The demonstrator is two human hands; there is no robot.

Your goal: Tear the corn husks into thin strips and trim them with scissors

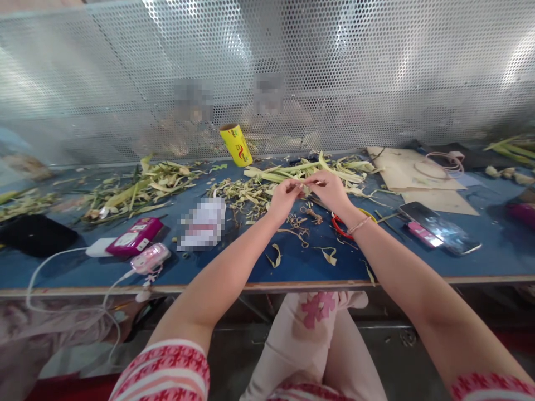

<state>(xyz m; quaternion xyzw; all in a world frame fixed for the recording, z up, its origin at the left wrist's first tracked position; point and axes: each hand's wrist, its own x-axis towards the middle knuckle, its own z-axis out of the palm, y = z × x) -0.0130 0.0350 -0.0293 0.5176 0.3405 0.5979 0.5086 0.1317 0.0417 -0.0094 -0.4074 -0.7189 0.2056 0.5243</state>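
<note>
My left hand (285, 199) and my right hand (328, 192) meet over the middle of the blue table, fingertips almost touching. Both are closed in a pinch around something small and pale that I cannot make out. Under and behind them lies a heap of pale green and yellow plant strips (276, 174), which look like husks or leaves. Shorter curled scraps (253, 195) are spread to the left of my hands. A red ring-shaped thing (337, 225) lies near my right wrist, partly hidden by the forearm.
A yellow tube (236, 146) stands tilted by the perforated metal screen (334, 67). Another husk heap (137, 189) lies left. Nearer are a magenta box (134, 236), a pink case (151, 258) and a white cable (54, 256). Phone (441, 227) and brown cardboard (407, 170) lie right.
</note>
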